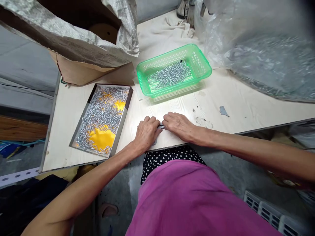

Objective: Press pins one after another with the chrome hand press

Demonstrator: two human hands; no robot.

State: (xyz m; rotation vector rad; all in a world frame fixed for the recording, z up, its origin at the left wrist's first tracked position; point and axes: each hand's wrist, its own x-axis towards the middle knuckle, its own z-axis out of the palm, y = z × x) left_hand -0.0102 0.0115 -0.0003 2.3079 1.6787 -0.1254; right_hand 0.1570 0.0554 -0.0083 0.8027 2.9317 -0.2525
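Note:
My left hand [147, 131] and my right hand [177, 124] rest side by side on the pale tabletop [236, 108] near its front edge. Both have their fingers curled and pressed together around a small dark metal piece [161, 126] that shows between them. A flat metal tray [102, 119] with a yellow bottom lies to the left of my left hand, strewn with several small silvery screws. Beyond my hands stands a green plastic basket [199, 59] that holds a heap of the same silvery screws.
An open cardboard box [81, 70] lined with silvery foil leans over the table's far left. A large clear plastic bag [265, 49] of metal parts fills the far right. A white cloth [162, 32] lies at the back. My pink garment [187, 203] is below the table edge.

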